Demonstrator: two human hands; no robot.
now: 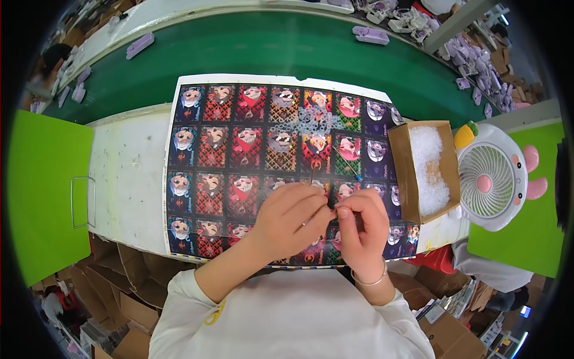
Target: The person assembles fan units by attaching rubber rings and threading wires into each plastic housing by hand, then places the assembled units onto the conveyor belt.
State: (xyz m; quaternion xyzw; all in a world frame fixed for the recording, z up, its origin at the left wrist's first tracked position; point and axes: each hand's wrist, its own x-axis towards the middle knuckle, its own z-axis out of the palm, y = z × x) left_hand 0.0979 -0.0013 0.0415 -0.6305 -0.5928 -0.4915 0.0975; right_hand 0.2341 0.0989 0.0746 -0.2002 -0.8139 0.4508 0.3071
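Both hands meet over the lower middle of a printed sheet (244,137) with rows of cartoon character cards. My left hand (293,218) has its fingers bent together; a thin dark rod stands up beside its fingertips. My right hand (362,227) is closed in a pinch between thumb and forefinger, close to the left fingertips. What lies between the fingertips is too small to make out. Beyond the hands, a pile of small clear rings (311,121) lies on the sheet. A thin tool with a blue end (359,178) rests just above my right hand.
An open cardboard box (406,173) of small clear pieces stands at the sheet's right edge, beside a white rabbit-shaped fan (485,179). Behind runs a green conveyor belt (239,54) with lilac plastic parts (371,35). Green panels flank the table; cardboard boxes lie below.
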